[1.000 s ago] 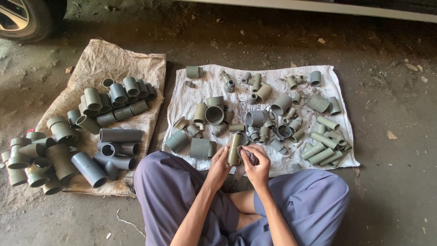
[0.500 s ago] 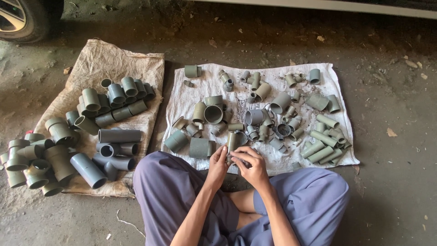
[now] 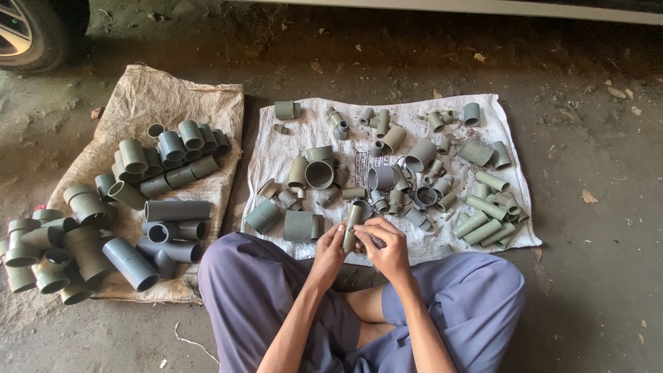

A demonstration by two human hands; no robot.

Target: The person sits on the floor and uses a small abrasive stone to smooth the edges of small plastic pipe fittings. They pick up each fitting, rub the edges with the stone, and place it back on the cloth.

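Fingers [image 3: 337,243] of both hands grip grey pipe fitting [image 3: 353,224].

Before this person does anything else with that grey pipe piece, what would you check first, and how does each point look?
1. Left hand grips the grey pipe piece: ok.
2. Right hand touches it too: ok.
3. Piece held upright over the white cloth: ok.
4. What the right fingers pinch: cannot tell.
5. Loose fittings lie close on the cloth: ok.
6. Larger pipes sit apart on the brown sack: ok.
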